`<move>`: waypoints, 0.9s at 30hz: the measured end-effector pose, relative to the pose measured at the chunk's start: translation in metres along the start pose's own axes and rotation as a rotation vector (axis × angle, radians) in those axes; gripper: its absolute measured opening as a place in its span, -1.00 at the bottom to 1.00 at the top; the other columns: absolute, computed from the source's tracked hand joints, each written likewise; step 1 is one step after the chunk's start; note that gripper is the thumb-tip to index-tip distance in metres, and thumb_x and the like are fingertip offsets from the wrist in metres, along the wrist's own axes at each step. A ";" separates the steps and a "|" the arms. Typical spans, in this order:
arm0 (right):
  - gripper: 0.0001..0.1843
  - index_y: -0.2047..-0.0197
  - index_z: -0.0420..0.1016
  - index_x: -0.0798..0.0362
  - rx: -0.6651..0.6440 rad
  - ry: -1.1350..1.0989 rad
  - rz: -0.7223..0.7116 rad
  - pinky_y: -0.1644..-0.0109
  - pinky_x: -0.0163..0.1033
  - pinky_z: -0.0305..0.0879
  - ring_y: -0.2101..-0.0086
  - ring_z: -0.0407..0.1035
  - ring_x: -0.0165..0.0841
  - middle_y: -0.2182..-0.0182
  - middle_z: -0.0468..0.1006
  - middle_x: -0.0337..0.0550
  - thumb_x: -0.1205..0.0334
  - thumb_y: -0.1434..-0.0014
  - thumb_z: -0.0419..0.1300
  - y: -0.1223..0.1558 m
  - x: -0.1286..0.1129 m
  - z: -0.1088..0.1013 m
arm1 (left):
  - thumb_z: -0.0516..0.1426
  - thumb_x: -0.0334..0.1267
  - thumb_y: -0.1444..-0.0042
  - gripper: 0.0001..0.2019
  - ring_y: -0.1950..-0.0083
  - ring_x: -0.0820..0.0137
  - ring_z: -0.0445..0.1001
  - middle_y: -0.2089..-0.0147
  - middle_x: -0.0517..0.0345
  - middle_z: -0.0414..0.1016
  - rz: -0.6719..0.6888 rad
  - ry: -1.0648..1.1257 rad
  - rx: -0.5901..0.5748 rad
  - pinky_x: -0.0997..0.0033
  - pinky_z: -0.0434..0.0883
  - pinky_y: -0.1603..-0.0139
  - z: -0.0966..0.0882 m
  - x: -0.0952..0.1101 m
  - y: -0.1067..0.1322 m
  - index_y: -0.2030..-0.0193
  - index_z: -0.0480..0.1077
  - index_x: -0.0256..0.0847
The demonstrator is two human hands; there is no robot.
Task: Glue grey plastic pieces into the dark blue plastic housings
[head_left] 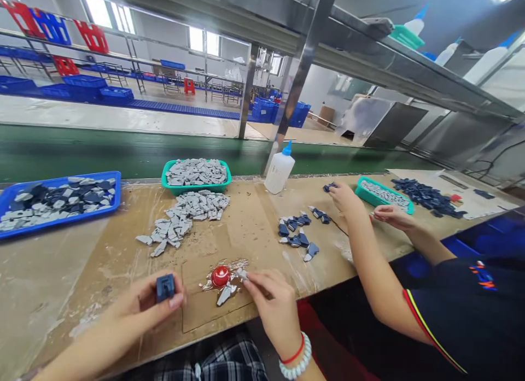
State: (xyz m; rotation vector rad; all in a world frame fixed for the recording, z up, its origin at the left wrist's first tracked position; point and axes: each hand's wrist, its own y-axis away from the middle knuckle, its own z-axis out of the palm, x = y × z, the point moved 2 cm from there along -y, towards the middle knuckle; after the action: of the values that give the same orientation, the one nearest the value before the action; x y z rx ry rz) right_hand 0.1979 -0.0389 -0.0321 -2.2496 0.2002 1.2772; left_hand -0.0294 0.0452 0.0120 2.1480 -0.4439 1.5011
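Note:
A dark blue, block-like plastic piece (165, 287) with a recess in its face is gripped between the thumb and fingers of my left hand (143, 303). My right hand (270, 299) pinches a small light grey piece (241, 273) just right of a round red cap-like object (221, 276). Wet, glue-like smears surround that red object on the cardboard. Below it lies another light grey piece (225, 294). The two hands are apart, one on each side of the red object.
A grey pile (176, 222) lies below a green tray (197, 189) of grey pieces. Left stands a blue tray (61, 220). A white bottle (279, 170) stands beside a metal post (297, 75). Dark pieces (295, 228) lie near a co-worker's arm (365, 244) at right.

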 end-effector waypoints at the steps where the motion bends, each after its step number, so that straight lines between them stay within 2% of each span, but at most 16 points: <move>1: -0.87 0.27 0.65 0.05 0.019 -0.077 0.041 0.22 -0.23 0.43 0.30 0.48 -0.29 0.35 0.62 -0.11 0.42 -0.13 0.30 -0.001 -0.002 -0.002 | 0.21 0.12 -0.04 -0.63 0.31 0.37 0.32 0.35 0.18 0.36 -0.035 0.054 -0.027 0.49 0.32 0.32 0.006 -0.007 0.005 0.28 0.39 -0.17; 3: -0.89 0.27 0.65 0.02 0.038 -0.230 0.091 0.27 -0.29 0.46 0.32 0.51 -0.33 0.35 0.62 -0.14 0.36 -0.13 0.31 -0.001 -0.013 -0.005 | 0.24 0.13 -0.01 -0.58 0.21 0.34 0.32 0.27 0.19 0.34 -0.064 0.160 -0.048 0.46 0.32 0.21 0.022 -0.014 0.009 0.13 0.36 -0.10; 5: -0.88 0.27 0.65 -0.02 0.050 -0.323 0.070 0.27 -0.34 0.48 0.33 0.53 -0.36 0.36 0.62 -0.18 0.36 -0.11 0.33 0.001 -0.028 -0.004 | 0.22 0.17 -0.02 -0.50 0.15 0.31 0.30 0.19 0.18 0.32 -0.044 0.212 -0.034 0.40 0.30 0.10 0.038 -0.016 0.008 0.00 0.30 -0.05; 9: -0.75 0.22 0.65 -0.07 0.078 -0.310 -0.127 0.25 -0.41 0.48 0.33 0.54 -0.41 0.34 0.63 -0.22 0.46 -0.10 0.32 0.009 -0.061 0.004 | 0.09 0.20 -0.15 -0.53 -0.04 0.24 0.31 0.01 0.15 0.35 0.066 0.208 -0.028 0.31 0.24 -0.11 0.058 -0.012 0.003 -0.08 0.24 -0.01; 13: -0.70 0.17 0.64 -0.03 0.093 -0.276 -0.254 0.23 -0.42 0.50 0.33 0.54 -0.42 0.31 0.63 -0.17 0.53 -0.10 0.29 0.013 -0.074 0.015 | 0.00 0.14 -0.27 -0.61 -0.17 0.30 0.27 -0.10 0.20 0.30 0.115 0.233 -0.029 0.42 0.22 -0.19 0.063 -0.010 0.007 -0.13 0.18 0.05; 15: -0.71 0.17 0.63 0.01 0.086 -0.236 -0.291 0.23 -0.40 0.50 0.32 0.54 -0.40 0.30 0.62 -0.12 0.55 -0.12 0.27 0.016 -0.073 0.021 | -0.04 0.10 -0.31 -0.67 -0.13 0.34 0.30 -0.06 0.21 0.30 0.122 0.214 -0.002 0.45 0.24 -0.15 0.064 -0.008 0.010 -0.10 0.17 0.03; 18: -0.73 0.19 0.62 0.05 0.056 -0.184 -0.345 0.28 -0.38 0.48 0.36 0.50 -0.40 0.33 0.59 -0.08 0.56 -0.16 0.21 0.024 -0.070 0.030 | -0.09 0.06 -0.34 -0.72 0.09 0.37 0.38 0.12 0.21 0.35 0.163 0.164 0.081 0.43 0.29 0.02 0.066 -0.005 0.015 0.01 0.19 -0.05; 21: -0.75 0.15 0.60 0.08 0.063 -0.107 -0.406 0.32 -0.38 0.46 0.37 0.48 -0.39 0.35 0.56 -0.04 0.51 -0.23 0.14 0.035 -0.068 0.036 | -0.12 0.01 -0.36 -0.74 0.28 0.38 0.35 0.27 0.22 0.33 0.222 0.064 0.180 0.40 0.28 0.16 0.070 -0.005 0.017 0.09 0.20 -0.10; 25: -0.76 0.12 0.57 0.13 0.019 -0.015 -0.456 0.35 -0.38 0.46 0.39 0.47 -0.37 0.37 0.56 0.00 0.47 -0.28 0.08 0.038 -0.070 0.034 | -0.14 -0.06 -0.37 -0.75 0.34 0.39 0.32 0.34 0.22 0.29 0.303 0.001 0.264 0.42 0.26 0.26 0.073 -0.009 0.017 0.16 0.22 -0.14; 27: -0.76 0.15 0.58 0.15 -0.030 -0.009 -0.464 0.34 -0.37 0.48 0.38 0.48 -0.37 0.37 0.56 0.02 0.48 -0.28 0.08 0.036 -0.070 0.032 | -0.13 -0.07 -0.36 -0.74 0.37 0.40 0.31 0.38 0.24 0.28 0.296 -0.007 0.257 0.44 0.26 0.31 0.070 -0.011 0.017 0.22 0.22 -0.16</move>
State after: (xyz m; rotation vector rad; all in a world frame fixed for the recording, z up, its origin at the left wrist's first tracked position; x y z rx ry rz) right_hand 0.1223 -0.0615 -0.0004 -2.1433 -0.3301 1.0411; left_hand 0.0130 -0.0074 -0.0146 2.3650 -0.6249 1.7955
